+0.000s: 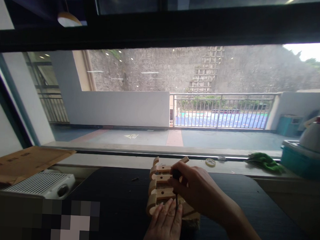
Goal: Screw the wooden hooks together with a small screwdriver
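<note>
A light wooden piece (159,186) with several curved ends along its left side and slats with dark holes lies on the dark table (112,207). My left hand (166,224) rests flat on its near part, fingers stretched out. Above it, my right hand (192,184) is closed round the black handle of a screwdriver (176,174). The thin shaft points down beside my left fingers; its tip is hard to see there. A rough, fibrous brown edge shows under the near right of the wood. Left of the wood lies a small dark screw-like object (134,179).
On the windowsill (120,161) sit a tape roll (210,162), a green cloth (265,162) and a teal box (294,159). A white slotted appliance (45,184) stands at left, brown paper (26,163) over it. Beyond the window are a walkway and railing.
</note>
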### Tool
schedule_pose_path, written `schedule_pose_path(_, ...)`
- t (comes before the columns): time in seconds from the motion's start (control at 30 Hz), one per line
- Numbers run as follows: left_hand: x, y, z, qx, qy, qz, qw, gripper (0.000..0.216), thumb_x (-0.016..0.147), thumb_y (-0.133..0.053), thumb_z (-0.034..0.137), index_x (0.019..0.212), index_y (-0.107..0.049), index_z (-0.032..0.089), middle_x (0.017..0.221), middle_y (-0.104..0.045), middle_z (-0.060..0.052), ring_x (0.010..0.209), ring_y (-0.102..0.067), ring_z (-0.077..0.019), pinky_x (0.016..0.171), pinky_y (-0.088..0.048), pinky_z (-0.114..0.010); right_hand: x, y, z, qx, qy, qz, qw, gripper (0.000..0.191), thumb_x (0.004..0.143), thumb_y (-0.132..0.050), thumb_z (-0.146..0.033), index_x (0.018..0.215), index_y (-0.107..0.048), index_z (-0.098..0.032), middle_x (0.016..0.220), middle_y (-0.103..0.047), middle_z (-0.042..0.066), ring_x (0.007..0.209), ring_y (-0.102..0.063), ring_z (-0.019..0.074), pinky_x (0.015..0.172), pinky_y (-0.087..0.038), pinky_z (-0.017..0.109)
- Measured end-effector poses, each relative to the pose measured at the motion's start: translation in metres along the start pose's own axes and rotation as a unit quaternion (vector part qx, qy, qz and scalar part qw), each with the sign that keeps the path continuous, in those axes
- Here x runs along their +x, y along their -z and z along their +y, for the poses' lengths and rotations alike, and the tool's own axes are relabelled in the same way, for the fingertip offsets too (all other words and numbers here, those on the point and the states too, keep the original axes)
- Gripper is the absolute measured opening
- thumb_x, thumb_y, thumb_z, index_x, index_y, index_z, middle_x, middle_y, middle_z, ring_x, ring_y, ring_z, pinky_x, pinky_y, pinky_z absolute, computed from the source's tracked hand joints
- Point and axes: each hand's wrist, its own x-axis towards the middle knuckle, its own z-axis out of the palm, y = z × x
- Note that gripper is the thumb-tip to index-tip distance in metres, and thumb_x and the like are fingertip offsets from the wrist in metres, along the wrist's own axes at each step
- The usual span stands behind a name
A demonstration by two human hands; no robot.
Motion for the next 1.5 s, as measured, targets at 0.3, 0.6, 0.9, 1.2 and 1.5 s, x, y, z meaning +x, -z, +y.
schedule_pose_path(0.3,-0.004,-0.004,0.0,-0.017,0.007,-0.022,1.0,0.038,0.086,-0.043,0.018,0.123,-0.051,0.013,0.115,-0.066,-0.005,0.11,-0.057,-0.0185,0.094,-0.036,-0.027,0.002,0.001,0.002,-0.002,-0.017,0.006,1.0,0.016,0.086,-0.051,-0.036,0.091,-0.055,-0.022,0.071,-0.064,-0.002,0.058,-0.053,0.0111,0.052,-0.031,0.023)
schedule_pose_path(0.6,-0.002,-0.002,0.001,-0.063,0.02,-0.008,0.998,0.06,0.088,-0.038,0.047,0.136,-0.036,0.012,0.115,-0.066,-0.009,0.11,-0.055,-0.0215,0.093,-0.037,-0.028,0.0,0.004,0.0,0.005,-0.008,0.0,1.0,0.014,0.087,-0.05,-0.034,0.094,-0.058,-0.024,0.069,-0.063,-0.002,0.06,-0.054,0.0111,0.053,-0.032,0.023)
schedule_pose_path(0.9,-0.001,-0.002,0.0,-0.036,0.006,-0.015,0.999,0.055,0.085,-0.041,0.051,0.12,-0.053,0.011,0.114,-0.066,-0.009,0.11,-0.056,-0.0225,0.091,-0.037,-0.031,0.001,0.004,0.005,-0.006,-0.025,0.016,1.0,0.017,0.085,-0.053,-0.037,0.09,-0.059,-0.022,0.07,-0.065,-0.002,0.058,-0.054,0.0113,0.053,-0.031,0.023)
schedule_pose_path(1.2,-0.002,0.001,0.001,-0.033,0.006,-0.032,0.999,0.066,0.083,-0.037,0.061,0.122,-0.053,0.01,0.115,-0.066,-0.011,0.11,-0.056,-0.0236,0.091,-0.039,-0.032,0.0,0.003,-0.001,0.007,0.004,-0.002,1.0,0.016,0.088,-0.049,-0.033,0.095,-0.059,-0.023,0.069,-0.064,-0.002,0.059,-0.054,0.0106,0.053,-0.032,0.022)
schedule_pose_path(1.5,-0.006,-0.003,0.002,-0.082,0.022,-0.055,0.995,0.07,0.083,-0.041,0.057,0.134,-0.04,0.01,0.121,-0.062,-0.012,0.113,-0.053,-0.0242,0.093,-0.039,-0.032,0.002,0.002,0.008,-0.012,-0.028,0.02,0.999,0.018,0.088,-0.049,-0.037,0.089,-0.057,-0.021,0.069,-0.064,-0.001,0.057,-0.053,0.011,0.051,-0.031,0.023)
